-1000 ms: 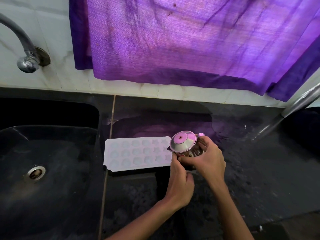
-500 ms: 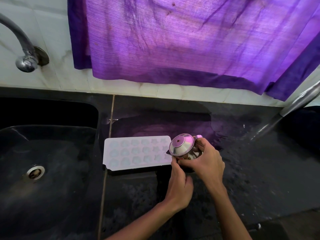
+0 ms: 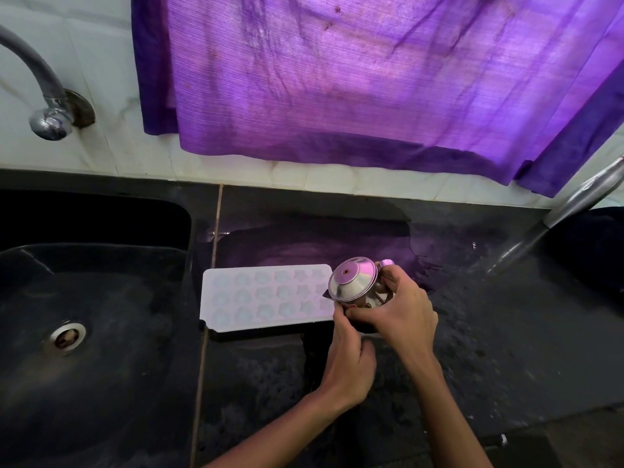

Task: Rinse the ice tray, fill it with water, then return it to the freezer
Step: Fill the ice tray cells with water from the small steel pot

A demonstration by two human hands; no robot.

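A white ice tray (image 3: 266,297) with star- and flower-shaped cells lies flat on the black counter, just right of the sink. At its right end, a small metal jug (image 3: 354,282) with a conical shiny top is tipped towards the tray. My right hand (image 3: 401,309) wraps around the jug's body from the right. My left hand (image 3: 349,359) comes from below, its fingertips touching the jug's underside next to the tray's right edge. Whether water is flowing cannot be made out.
A black sink (image 3: 87,332) with a steel drain (image 3: 66,336) fills the left. A steel tap (image 3: 47,96) is fixed to the white tiled wall above it. A purple curtain (image 3: 371,79) hangs over the counter. A metal pipe (image 3: 574,201) slants at the right.
The jug has tilted a little further towards the tray. Both hands keep nearly the same hold and place.
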